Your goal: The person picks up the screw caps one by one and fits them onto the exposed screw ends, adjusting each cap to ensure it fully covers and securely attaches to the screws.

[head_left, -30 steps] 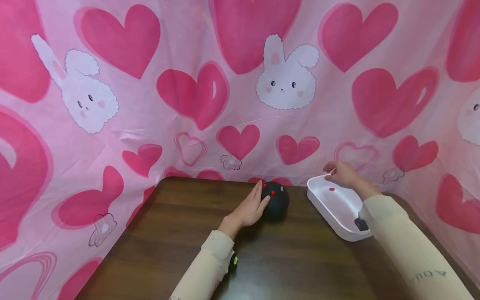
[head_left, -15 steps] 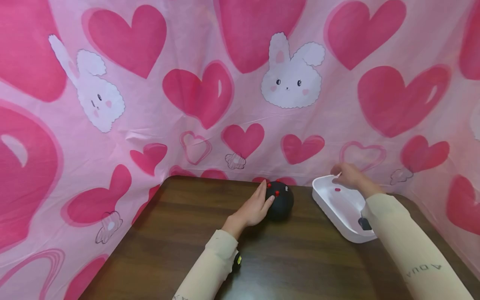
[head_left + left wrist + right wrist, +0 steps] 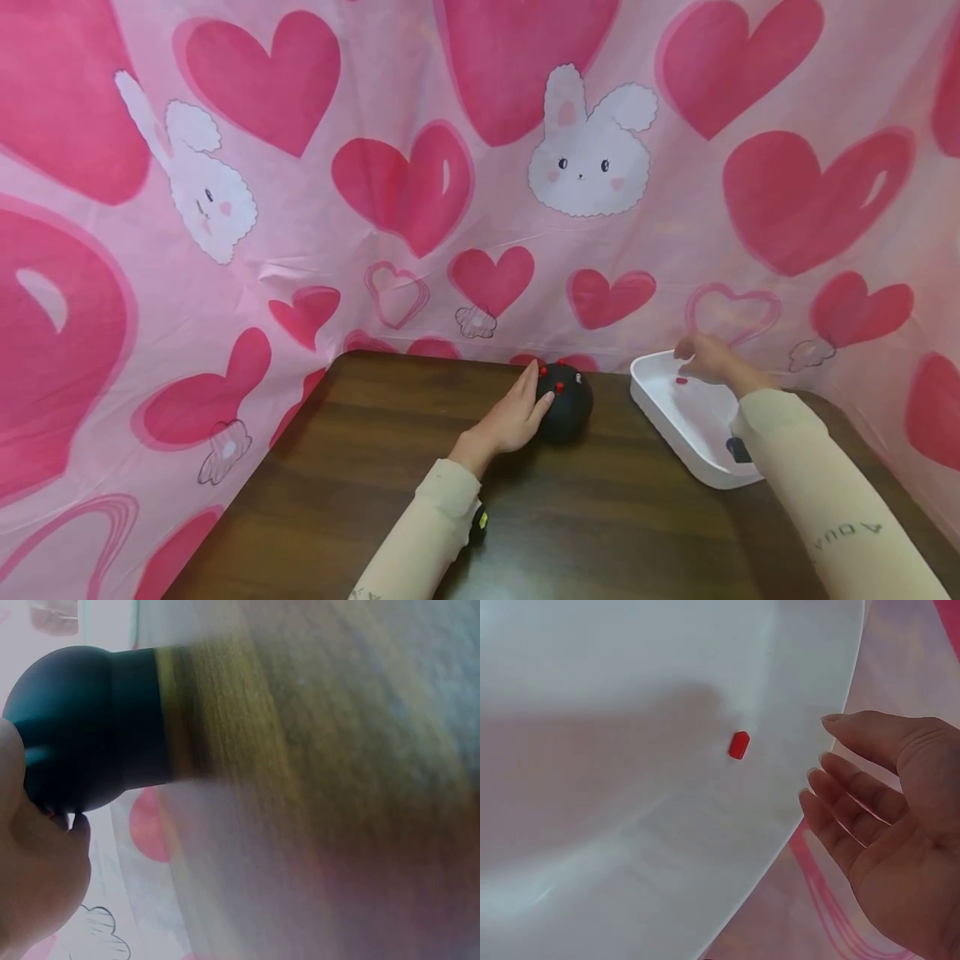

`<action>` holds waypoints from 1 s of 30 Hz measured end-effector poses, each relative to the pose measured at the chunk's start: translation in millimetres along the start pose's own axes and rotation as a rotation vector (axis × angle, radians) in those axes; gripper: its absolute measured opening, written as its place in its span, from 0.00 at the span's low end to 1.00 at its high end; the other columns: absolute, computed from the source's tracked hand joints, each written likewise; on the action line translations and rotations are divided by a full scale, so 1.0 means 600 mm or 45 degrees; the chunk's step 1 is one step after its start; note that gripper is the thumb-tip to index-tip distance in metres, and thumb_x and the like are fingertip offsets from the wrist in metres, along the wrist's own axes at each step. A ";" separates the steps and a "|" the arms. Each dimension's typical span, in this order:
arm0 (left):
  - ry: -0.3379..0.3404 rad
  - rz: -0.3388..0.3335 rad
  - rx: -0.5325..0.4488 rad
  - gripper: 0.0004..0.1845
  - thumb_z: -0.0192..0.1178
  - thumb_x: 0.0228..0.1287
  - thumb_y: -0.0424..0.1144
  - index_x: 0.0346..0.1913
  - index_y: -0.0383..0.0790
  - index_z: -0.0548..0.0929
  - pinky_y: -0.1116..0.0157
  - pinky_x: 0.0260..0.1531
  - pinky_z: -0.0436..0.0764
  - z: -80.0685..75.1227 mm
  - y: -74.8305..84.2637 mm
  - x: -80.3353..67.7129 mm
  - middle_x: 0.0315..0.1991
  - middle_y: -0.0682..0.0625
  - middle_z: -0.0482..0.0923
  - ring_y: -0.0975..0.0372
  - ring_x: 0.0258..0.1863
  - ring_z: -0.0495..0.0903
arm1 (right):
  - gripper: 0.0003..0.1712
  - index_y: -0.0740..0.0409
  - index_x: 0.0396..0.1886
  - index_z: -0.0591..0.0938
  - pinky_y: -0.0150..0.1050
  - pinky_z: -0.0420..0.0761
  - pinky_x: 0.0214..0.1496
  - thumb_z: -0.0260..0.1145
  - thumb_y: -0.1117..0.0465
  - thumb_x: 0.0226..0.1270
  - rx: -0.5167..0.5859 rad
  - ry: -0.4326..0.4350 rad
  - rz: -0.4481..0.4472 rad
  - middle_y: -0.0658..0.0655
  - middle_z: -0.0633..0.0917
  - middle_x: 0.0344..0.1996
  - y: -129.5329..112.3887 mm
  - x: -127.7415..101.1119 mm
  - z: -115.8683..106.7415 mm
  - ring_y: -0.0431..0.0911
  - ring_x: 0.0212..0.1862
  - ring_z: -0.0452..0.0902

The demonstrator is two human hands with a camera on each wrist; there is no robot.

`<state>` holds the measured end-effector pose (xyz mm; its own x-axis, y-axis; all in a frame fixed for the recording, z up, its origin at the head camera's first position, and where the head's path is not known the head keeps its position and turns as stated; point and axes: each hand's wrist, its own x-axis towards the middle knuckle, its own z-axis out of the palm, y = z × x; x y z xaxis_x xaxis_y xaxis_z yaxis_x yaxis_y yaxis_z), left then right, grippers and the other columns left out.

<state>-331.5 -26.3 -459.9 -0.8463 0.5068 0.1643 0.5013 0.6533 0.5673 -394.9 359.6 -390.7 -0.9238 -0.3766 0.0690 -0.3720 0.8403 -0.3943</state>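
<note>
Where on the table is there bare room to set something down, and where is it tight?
The near-left table, left of the left hand, is bare wood. So is the near strip between both sleeves. The white tray holds only one red piece, its floor mostly free. It is tight between the black ball and the tray, and at the far rim where the right hand hovers.

A round black ball studded with small red pegs sits on the table right of the frame's centre. To its right, at the frame's right side, lies a white tray, tilted slightly, with one small red peg lying loose inside, near its far end.
</note>
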 end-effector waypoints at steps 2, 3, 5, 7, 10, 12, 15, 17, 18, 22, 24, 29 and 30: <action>-0.001 0.009 0.003 0.41 0.37 0.83 0.58 0.82 0.34 0.40 0.57 0.79 0.50 0.000 0.000 0.002 0.84 0.43 0.39 0.55 0.82 0.43 | 0.17 0.81 0.45 0.80 0.65 0.80 0.53 0.70 0.74 0.58 -0.003 -0.025 0.037 0.76 0.83 0.42 0.002 0.000 -0.001 0.70 0.47 0.79; -0.001 0.011 0.005 0.41 0.36 0.83 0.58 0.82 0.34 0.40 0.57 0.79 0.50 0.000 0.000 0.003 0.84 0.43 0.38 0.55 0.82 0.43 | 0.17 0.81 0.46 0.80 0.65 0.80 0.53 0.70 0.74 0.58 -0.007 -0.034 0.047 0.77 0.84 0.42 0.002 0.001 -0.001 0.70 0.47 0.80; -0.001 0.011 0.010 0.41 0.36 0.83 0.58 0.82 0.34 0.39 0.57 0.79 0.49 0.000 -0.001 0.003 0.84 0.43 0.38 0.55 0.82 0.43 | 0.18 0.81 0.46 0.80 0.64 0.80 0.53 0.71 0.73 0.58 -0.024 -0.054 0.055 0.77 0.84 0.42 0.003 0.002 0.001 0.69 0.46 0.80; 0.002 0.007 0.011 0.41 0.36 0.83 0.58 0.82 0.33 0.40 0.57 0.79 0.49 0.001 -0.002 0.002 0.84 0.43 0.38 0.56 0.82 0.43 | 0.18 0.81 0.46 0.80 0.64 0.81 0.52 0.71 0.73 0.58 -0.023 -0.073 0.057 0.76 0.84 0.41 0.004 0.004 0.006 0.69 0.46 0.81; 0.006 -0.003 0.009 0.41 0.36 0.83 0.58 0.82 0.34 0.39 0.57 0.79 0.50 0.001 -0.003 0.000 0.84 0.44 0.38 0.56 0.82 0.43 | 0.18 0.81 0.45 0.80 0.64 0.81 0.52 0.72 0.73 0.57 -0.049 -0.095 0.042 0.76 0.84 0.40 0.007 0.007 0.016 0.69 0.45 0.81; 0.007 -0.003 0.003 0.41 0.37 0.83 0.58 0.82 0.35 0.39 0.56 0.79 0.50 0.000 -0.003 -0.001 0.84 0.45 0.38 0.56 0.82 0.43 | 0.18 0.81 0.45 0.80 0.64 0.81 0.52 0.72 0.74 0.56 -0.063 -0.095 0.035 0.75 0.84 0.39 0.009 0.009 0.023 0.68 0.44 0.81; 0.007 -0.003 -0.004 0.41 0.37 0.82 0.59 0.83 0.35 0.39 0.56 0.79 0.50 -0.001 -0.003 -0.002 0.84 0.45 0.38 0.56 0.82 0.43 | 0.18 0.81 0.44 0.81 0.64 0.80 0.52 0.73 0.74 0.55 -0.104 -0.092 0.016 0.74 0.85 0.38 0.012 0.012 0.029 0.68 0.43 0.81; 0.008 -0.002 -0.009 0.41 0.37 0.82 0.59 0.82 0.34 0.40 0.56 0.79 0.50 -0.002 -0.003 -0.002 0.84 0.45 0.38 0.56 0.82 0.43 | 0.18 0.82 0.43 0.81 0.64 0.80 0.52 0.73 0.73 0.54 -0.117 -0.096 0.002 0.74 0.85 0.38 0.015 0.014 0.032 0.68 0.43 0.81; 0.007 -0.003 -0.010 0.41 0.37 0.82 0.59 0.82 0.34 0.40 0.56 0.79 0.50 -0.003 -0.003 -0.003 0.84 0.45 0.38 0.56 0.82 0.43 | 0.19 0.82 0.43 0.81 0.64 0.80 0.52 0.72 0.73 0.53 -0.116 -0.102 -0.003 0.75 0.85 0.38 0.015 0.015 0.034 0.68 0.43 0.81; 0.003 -0.013 -0.016 0.41 0.37 0.82 0.59 0.83 0.36 0.39 0.56 0.79 0.50 -0.003 -0.003 -0.004 0.84 0.45 0.38 0.56 0.82 0.43 | 0.19 0.82 0.43 0.81 0.63 0.80 0.52 0.72 0.73 0.53 -0.141 -0.143 -0.016 0.75 0.85 0.38 0.018 0.016 0.038 0.68 0.43 0.81; -0.007 -0.023 -0.010 0.41 0.36 0.82 0.59 0.83 0.38 0.38 0.57 0.79 0.50 -0.001 -0.005 -0.003 0.84 0.46 0.38 0.57 0.82 0.43 | 0.18 0.81 0.43 0.81 0.62 0.81 0.51 0.72 0.74 0.53 -0.158 -0.168 -0.025 0.74 0.85 0.38 0.020 0.018 0.040 0.65 0.42 0.82; -0.012 -0.031 -0.005 0.41 0.35 0.82 0.60 0.83 0.38 0.38 0.57 0.79 0.50 0.002 -0.009 0.000 0.84 0.46 0.38 0.57 0.82 0.43 | 0.16 0.80 0.41 0.82 0.60 0.81 0.50 0.72 0.74 0.52 -0.182 -0.182 -0.037 0.72 0.85 0.37 0.026 0.023 0.045 0.60 0.38 0.81; -0.007 -0.024 -0.006 0.41 0.35 0.82 0.60 0.83 0.38 0.38 0.57 0.79 0.50 0.001 -0.009 0.000 0.84 0.46 0.38 0.57 0.82 0.43 | 0.16 0.80 0.41 0.82 0.60 0.81 0.50 0.72 0.74 0.52 -0.185 -0.180 -0.031 0.72 0.85 0.37 0.026 0.023 0.045 0.60 0.39 0.81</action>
<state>-333.9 -29.3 -463.4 -0.8545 0.4974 0.1495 0.4846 0.6602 0.5739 -410.8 356.9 -420.6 -0.8964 -0.4397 -0.0563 -0.4125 0.8739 -0.2573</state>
